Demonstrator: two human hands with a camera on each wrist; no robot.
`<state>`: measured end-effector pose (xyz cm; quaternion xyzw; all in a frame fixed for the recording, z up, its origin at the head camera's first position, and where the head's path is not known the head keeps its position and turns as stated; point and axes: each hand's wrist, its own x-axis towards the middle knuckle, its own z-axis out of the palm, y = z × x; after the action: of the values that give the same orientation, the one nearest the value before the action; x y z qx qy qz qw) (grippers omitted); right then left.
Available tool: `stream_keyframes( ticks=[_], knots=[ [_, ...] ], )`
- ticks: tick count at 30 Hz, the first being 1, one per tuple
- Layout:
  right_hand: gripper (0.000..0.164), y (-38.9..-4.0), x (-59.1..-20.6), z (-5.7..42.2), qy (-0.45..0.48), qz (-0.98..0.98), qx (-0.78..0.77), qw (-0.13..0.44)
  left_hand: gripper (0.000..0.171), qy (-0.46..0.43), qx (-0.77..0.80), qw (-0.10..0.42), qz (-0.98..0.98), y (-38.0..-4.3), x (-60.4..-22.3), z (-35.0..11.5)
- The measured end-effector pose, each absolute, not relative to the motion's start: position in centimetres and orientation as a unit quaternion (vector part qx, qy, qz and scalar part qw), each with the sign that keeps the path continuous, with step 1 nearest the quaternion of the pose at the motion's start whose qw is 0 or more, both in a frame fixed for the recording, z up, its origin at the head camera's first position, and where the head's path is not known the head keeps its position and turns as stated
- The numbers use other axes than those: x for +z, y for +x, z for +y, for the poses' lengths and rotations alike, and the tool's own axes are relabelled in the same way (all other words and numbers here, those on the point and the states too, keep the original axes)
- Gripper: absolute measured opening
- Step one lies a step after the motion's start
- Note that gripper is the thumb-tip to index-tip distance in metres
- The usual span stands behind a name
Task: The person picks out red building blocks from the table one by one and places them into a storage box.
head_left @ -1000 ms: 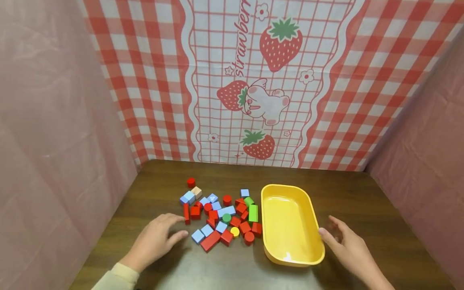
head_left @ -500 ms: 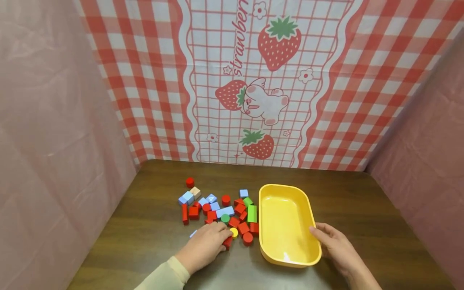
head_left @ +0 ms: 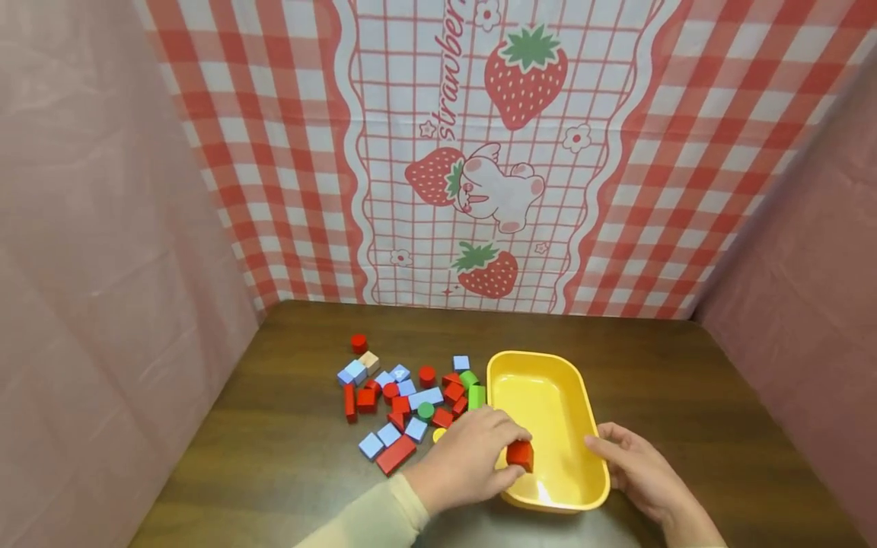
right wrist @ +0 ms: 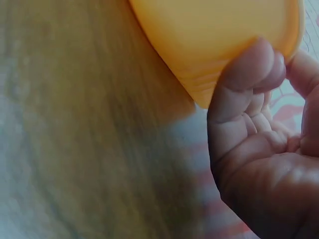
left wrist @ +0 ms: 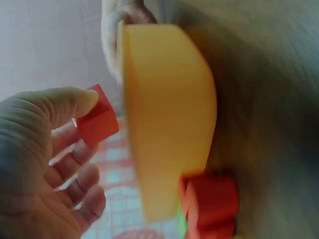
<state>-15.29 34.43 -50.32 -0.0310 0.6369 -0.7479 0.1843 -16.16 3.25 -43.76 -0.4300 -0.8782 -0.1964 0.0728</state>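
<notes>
Between the thumb and fingers of my left hand (head_left: 466,460) is a red toy block (head_left: 520,455), pinched above the left part of a yellow tray (head_left: 541,407). In the left wrist view the red block (left wrist: 98,119) is gripped near the tray's rim, with the tray's outer wall (left wrist: 169,104) beside it. My right hand (head_left: 640,472) holds the tray's right edge, thumb at the rim. The right wrist view shows its curled fingers (right wrist: 244,69) against the outside of the tray. Nothing lies on the part of the tray floor that shows.
Left of the tray are scattered blocks: a long red one (head_left: 396,455), blue ones (head_left: 371,446), a green cylinder (head_left: 425,412) and a wood-coloured one (head_left: 369,362). A lone red cylinder (head_left: 359,343) lies farther back. A strawberry-print cloth (head_left: 479,190) hangs behind the dark table (head_left: 274,441).
My left hand moved right from the left side of the pile, picked up a red block and brought it over the tray. My right hand came in and took hold of the tray's right edge.
</notes>
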Motion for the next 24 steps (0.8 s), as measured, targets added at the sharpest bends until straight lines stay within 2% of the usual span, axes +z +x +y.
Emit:
stream_keyframes(
  ticks=[6,14,17,20,24],
  knots=[
    [0.018,-15.4,-51.5,35.3,-0.085,0.590,-0.775,0.210,0.036,-0.389,-0.131,0.012,-0.912,-16.2,-45.2,6.4],
    [0.023,-15.4,-51.9,35.6,-0.118,0.580,-0.779,0.205,0.039,-0.349,-0.128,-0.007,-0.928,-16.3,-45.7,7.0],
    [0.022,-15.3,-51.8,35.6,-0.124,0.580,-0.779,0.204,0.036,-0.361,-0.156,0.011,-0.919,-16.0,-45.8,6.5],
    [0.023,-15.1,-51.8,35.7,-0.125,0.573,-0.783,0.207,0.031,-0.366,-0.190,0.053,-0.909,-15.5,-45.7,5.0],
    [0.024,-15.1,-51.7,35.6,-0.125,0.569,-0.785,0.212,0.032,-0.315,-0.210,0.113,-0.919,-14.9,-45.5,1.4]
  ],
)
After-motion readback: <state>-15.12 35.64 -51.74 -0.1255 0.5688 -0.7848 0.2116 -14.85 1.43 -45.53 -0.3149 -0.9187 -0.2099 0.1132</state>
